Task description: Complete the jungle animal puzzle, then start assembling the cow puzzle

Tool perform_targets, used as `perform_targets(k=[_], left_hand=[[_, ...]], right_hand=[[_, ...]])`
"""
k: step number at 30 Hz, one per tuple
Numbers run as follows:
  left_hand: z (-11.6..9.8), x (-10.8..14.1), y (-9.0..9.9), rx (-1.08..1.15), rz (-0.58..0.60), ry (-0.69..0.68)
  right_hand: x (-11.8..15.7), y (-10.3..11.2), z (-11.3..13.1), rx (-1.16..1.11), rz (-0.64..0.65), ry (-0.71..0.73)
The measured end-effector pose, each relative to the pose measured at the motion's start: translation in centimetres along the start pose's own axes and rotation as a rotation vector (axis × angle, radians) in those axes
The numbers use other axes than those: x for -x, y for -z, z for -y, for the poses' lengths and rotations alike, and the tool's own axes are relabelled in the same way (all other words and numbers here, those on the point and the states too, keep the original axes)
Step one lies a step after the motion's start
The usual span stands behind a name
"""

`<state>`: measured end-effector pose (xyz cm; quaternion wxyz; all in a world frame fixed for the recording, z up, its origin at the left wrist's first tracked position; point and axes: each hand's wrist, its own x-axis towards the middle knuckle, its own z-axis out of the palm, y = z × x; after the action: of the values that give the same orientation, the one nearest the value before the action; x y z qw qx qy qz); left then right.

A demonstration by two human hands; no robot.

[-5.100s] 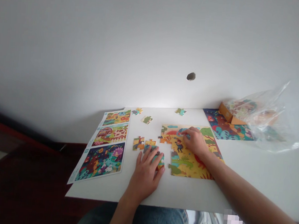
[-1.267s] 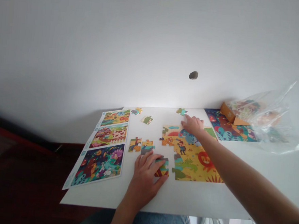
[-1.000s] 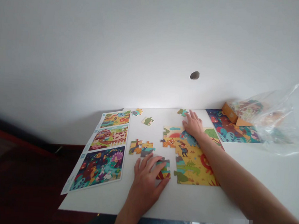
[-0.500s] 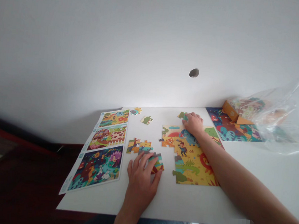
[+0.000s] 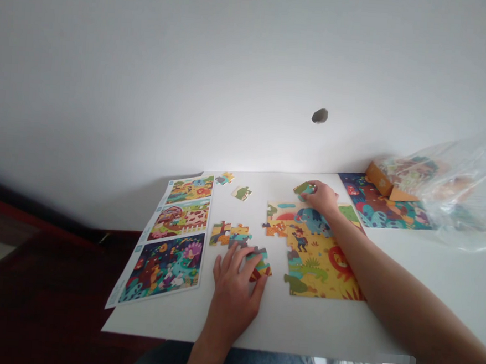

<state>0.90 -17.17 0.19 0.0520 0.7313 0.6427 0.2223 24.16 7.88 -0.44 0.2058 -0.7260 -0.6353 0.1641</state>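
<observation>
My right hand [image 5: 324,199] pinches a green and teal puzzle piece [image 5: 302,188] just beyond the top edge of the partly joined jigsaw puzzle [image 5: 314,267]. That puzzle shows an elephant, a lion, a crocodile and a figure with a hat on yellow ground. Its left edge is ragged, with tabs sticking out. My left hand [image 5: 238,284] lies with fingers spread, the fingertips touching a piece with teal and brown [image 5: 262,266]. Just beyond those fingers lie more pieces [image 5: 239,233], one with a giraffe-like pattern [image 5: 221,233].
Two loose pieces, one green [image 5: 242,193] and one grey and yellow [image 5: 225,178], lie near the wall. A picture sheet [image 5: 174,219] covers the table's left side. At right, an orange box [image 5: 379,179] and a clear plastic bag [image 5: 466,197] sit by a dark-blue puzzle [image 5: 385,208].
My right hand has tilted up the green and teal piece, and its fingers now pinch it more clearly. My left hand stays on the pieces. The whole view has shifted slightly.
</observation>
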Motion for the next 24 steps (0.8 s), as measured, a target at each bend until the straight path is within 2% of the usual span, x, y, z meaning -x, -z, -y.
perform_targets(k=[5,8,9,12,15,16,18,21,24], left_hand=[[0.0,0.0,0.1,0.013,0.019,0.030],[0.2,0.0,0.1,0.009,-0.004,0.050],[0.3,0.1,0.1,0.004,-0.015,0.058],[0.3,0.1,0.1,-0.005,-0.069,0.071],[-0.2,0.1,0.4,0.023,-0.098,0.018],[-0.3,0.1,0.5,0.034,-0.082,-0.016],[-0.7,0.0,0.8,0.038,-0.007,-0.086],[-1.0,-0.1,1.0,0.022,0.109,-0.133],[-1.0,-0.2,1.2,0.026,0.151,-0.124]], right_hand=[[0.0,2.0,0.3,-0.167,-0.053,-0.045],[1.7,4.0,1.7,-0.389,-0.001,0.028],[2.9,4.6,2.3,-0.488,0.056,0.072],[7.8,5.5,3.8,-0.730,0.385,0.170],[12.9,5.0,4.1,-0.732,0.688,0.190],[14.2,4.6,3.9,-0.672,0.734,0.213],[15.8,3.9,3.4,-0.522,0.645,0.332],[16.0,3.6,2.5,-0.360,0.434,0.540],[14.9,3.7,1.7,-0.294,0.286,0.579]])
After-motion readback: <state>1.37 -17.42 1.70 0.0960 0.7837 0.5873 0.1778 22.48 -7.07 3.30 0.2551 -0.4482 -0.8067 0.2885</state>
